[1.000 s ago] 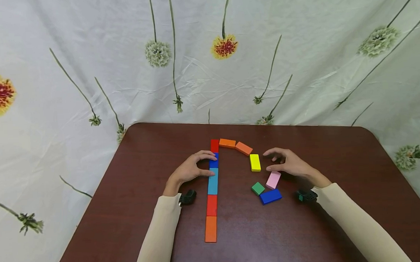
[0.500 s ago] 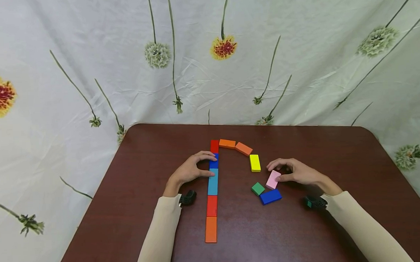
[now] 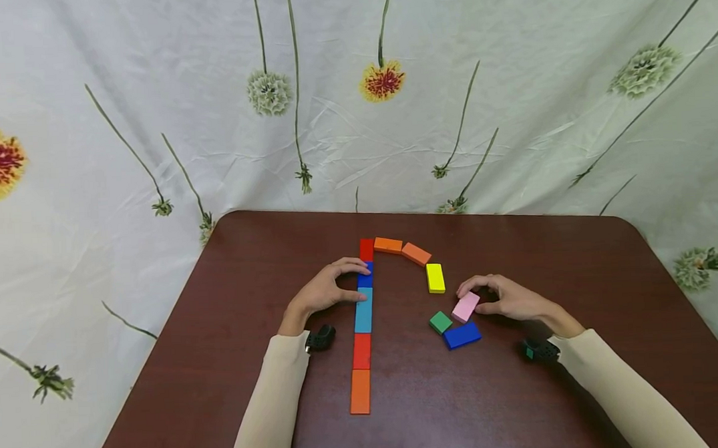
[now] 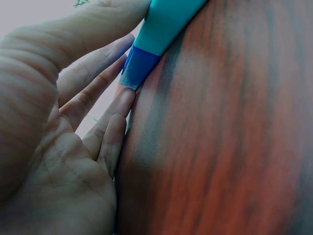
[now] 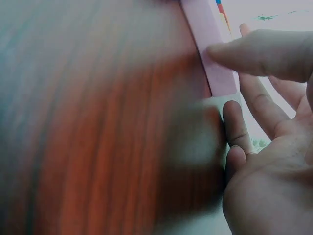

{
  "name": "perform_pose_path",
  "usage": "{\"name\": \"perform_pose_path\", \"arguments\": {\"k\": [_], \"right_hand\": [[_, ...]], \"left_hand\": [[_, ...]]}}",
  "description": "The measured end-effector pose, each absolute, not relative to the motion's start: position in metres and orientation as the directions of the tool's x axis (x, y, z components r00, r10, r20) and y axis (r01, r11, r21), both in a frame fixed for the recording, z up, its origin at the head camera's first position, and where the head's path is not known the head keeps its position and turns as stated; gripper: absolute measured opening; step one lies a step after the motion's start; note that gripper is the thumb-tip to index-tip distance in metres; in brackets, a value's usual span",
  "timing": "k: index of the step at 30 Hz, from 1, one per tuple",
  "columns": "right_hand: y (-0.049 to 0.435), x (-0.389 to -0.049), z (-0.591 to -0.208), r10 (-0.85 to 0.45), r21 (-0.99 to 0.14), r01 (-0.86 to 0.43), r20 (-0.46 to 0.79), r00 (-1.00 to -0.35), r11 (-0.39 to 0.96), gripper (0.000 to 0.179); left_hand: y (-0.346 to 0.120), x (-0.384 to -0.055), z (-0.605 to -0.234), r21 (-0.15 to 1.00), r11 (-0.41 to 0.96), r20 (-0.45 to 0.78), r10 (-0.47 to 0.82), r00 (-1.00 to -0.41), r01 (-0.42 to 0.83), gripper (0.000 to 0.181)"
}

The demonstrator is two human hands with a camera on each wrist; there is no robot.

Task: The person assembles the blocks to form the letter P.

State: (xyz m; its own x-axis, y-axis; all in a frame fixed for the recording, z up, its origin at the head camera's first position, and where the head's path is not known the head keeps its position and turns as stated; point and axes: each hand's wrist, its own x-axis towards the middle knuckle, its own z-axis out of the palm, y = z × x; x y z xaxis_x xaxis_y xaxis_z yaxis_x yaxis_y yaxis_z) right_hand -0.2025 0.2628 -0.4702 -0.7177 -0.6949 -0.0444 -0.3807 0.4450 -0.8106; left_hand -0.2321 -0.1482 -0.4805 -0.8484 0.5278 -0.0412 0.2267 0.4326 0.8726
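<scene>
Pink block (image 3: 465, 307) has turned a bit, and my right hand (image 3: 509, 299) pinches it, near the green block (image 3: 441, 322) and loose blue block (image 3: 463, 336). I should slide it softly, not bumping them. My left hand (image 3: 324, 289) touches the row (image 3: 364, 317) without gripping.

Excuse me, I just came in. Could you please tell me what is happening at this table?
A person is handling coloured blocks on a brown table. The right hand holds the pink block between thumb and fingers, while the left hand rests at a straight row, by its dark blue block and light blue block. From the row's far end, two orange blocks and a yellow block form a curve. A green block and another blue block lie near the pink one.
</scene>
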Motion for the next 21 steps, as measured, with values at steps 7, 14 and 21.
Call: {"name": "perform_pose_path", "arguments": {"k": [7,14,21], "right_hand": [[0.2582,-0.1990,-0.4700,-0.647,-0.779,-0.397,-0.015,-0.762,0.486,0.029],[0.2573,-0.1976,-0.4734,-0.598,-0.750,-0.399,0.007,-0.802,0.527,0.027],[0.2544,-0.1947,-0.4738,-0.548,-0.717,-0.408,0.044,-0.835,0.565,0.027]], "left_hand": [[-0.1487,-0.2321,-0.4801,0.874,0.432,-0.044,0.528,-0.848,0.224,0.046],[-0.1479,-0.2328,-0.4800,0.871,0.437,-0.043,0.526,-0.849,0.227,0.045],[-0.1489,-0.2321,-0.4805,0.869,0.438,-0.042,0.525,-0.850,0.228,0.045]]}}
